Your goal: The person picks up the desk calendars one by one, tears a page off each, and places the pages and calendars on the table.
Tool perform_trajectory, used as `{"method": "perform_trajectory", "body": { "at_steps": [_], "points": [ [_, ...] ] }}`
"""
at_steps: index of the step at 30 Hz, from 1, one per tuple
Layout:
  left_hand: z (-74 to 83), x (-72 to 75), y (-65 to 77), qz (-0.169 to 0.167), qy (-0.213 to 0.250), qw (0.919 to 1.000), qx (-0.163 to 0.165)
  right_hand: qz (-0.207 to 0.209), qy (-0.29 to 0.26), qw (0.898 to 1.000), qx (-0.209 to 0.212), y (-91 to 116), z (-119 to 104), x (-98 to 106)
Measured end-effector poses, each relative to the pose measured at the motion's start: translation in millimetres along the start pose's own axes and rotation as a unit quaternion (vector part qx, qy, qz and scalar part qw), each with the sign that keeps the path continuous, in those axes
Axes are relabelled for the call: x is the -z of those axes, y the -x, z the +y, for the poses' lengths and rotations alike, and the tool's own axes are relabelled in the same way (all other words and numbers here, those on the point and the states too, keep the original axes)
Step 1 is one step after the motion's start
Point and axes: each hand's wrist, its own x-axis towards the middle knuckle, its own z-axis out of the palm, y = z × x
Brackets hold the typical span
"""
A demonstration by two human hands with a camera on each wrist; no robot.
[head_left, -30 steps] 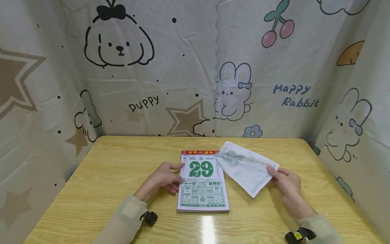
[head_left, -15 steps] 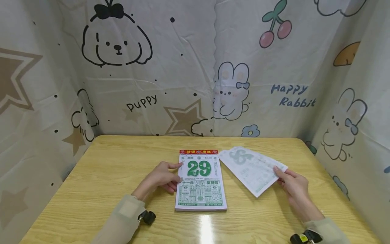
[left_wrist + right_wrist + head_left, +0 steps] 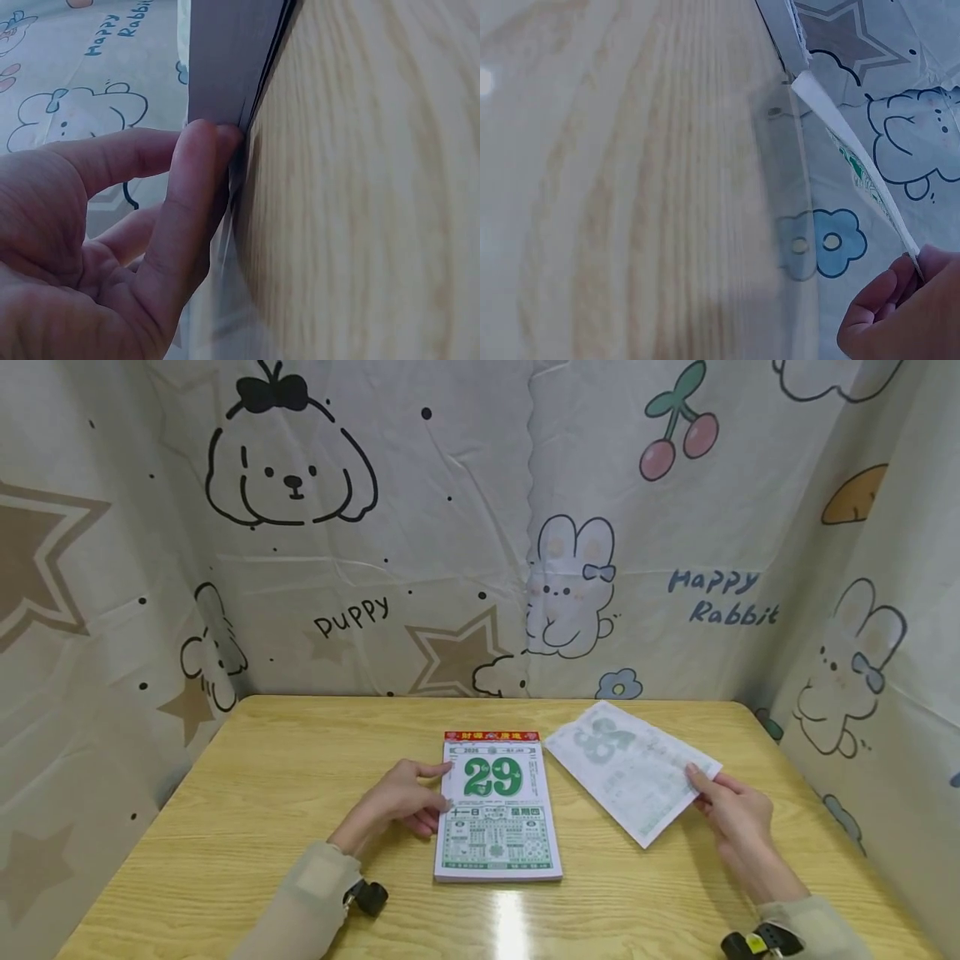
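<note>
A thick tear-off calendar (image 3: 497, 827) lies on the wooden table, its top page showing a green 29 under a red header strip. My left hand (image 3: 401, 797) holds the calendar's left edge. In the left wrist view, thumb and fingertips meet at the side of the page block (image 3: 229, 60). Out to the right, my right hand (image 3: 738, 827) pinches a loose calendar page (image 3: 630, 768) by one corner between thumb and fingers. The page is tilted, with its pale back showing and green print faintly visible through it. The right wrist view shows this page (image 3: 855, 157) nearly edge-on.
The wooden table (image 3: 300, 760) has rounded far corners. A patterned cloth (image 3: 450, 552) with puppies, rabbits and stars hangs behind it and at both sides. Each wrist wears a small black camera (image 3: 369, 897). Light glares off the table's near middle.
The page in my right hand has come away from the calendar's upper right corner and moved right, flattening out. My left hand stays at the calendar's left edge.
</note>
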Motion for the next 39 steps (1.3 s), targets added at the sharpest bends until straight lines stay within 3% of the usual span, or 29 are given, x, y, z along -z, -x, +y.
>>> {"method": "perform_trajectory", "body": {
  "at_steps": [8,12,15,16,18,19,22,24,25,26,28,31,36,39],
  "points": [
    [0.9,-1.7,3.0,-0.003,0.003,1.0000,-0.003,-0.005,-0.024,1.000,0.017,0,-18,8],
    [0.1,-1.4,2.5,-0.004,0.004,1.0000,-0.005,0.007,-0.019,0.997,0.080,6,-32,12],
    [-1.1,-0.9,1.1,-0.002,0.002,1.0000,-0.003,0.030,0.022,0.985,0.170,13,-40,14],
    [-1.6,-0.8,0.6,-0.002,0.002,1.0000,-0.004,0.032,0.052,0.975,0.215,15,-41,14],
    [-2.5,-1.0,-0.3,-0.002,0.002,1.0000,-0.006,0.028,0.122,0.942,0.312,20,-40,13],
    [-3.0,-1.2,-0.7,-0.002,0.001,1.0000,-0.008,0.020,0.161,0.919,0.361,23,-38,12],
    [-3.9,-1.8,-0.8,-0.003,0.000,0.9999,-0.013,-0.039,0.258,0.836,0.483,28,-26,7],
    [-4.2,-2.1,-0.5,-0.004,-0.002,0.9999,-0.014,-0.088,0.302,0.795,0.518,32,-16,3],
    [-4.4,-2.3,-0.3,-0.005,-0.002,0.9999,-0.014,-0.111,0.325,0.779,0.524,33,-10,1],
    [-4.5,-2.3,-0.1,-0.007,-0.002,0.9999,-0.015,-0.131,0.346,0.770,0.520,35,-5,-1],
    [-4.3,-2.1,0.4,-0.009,-0.004,0.9998,-0.016,-0.174,0.380,0.765,0.490,38,3,-5],
    [-3.6,-1.6,0.8,-0.013,-0.007,0.9997,-0.019,-0.226,0.418,0.768,0.430,41,12,-10],
    [-3.0,-2.1,1.3,-0.011,-0.008,0.9997,-0.020,-0.299,0.432,0.775,0.353,44,20,-14],
    [-3.3,-2.9,1.7,-0.009,-0.009,0.9998,-0.018,-0.319,0.440,0.776,0.320,44,19,-16]
  ]
}}
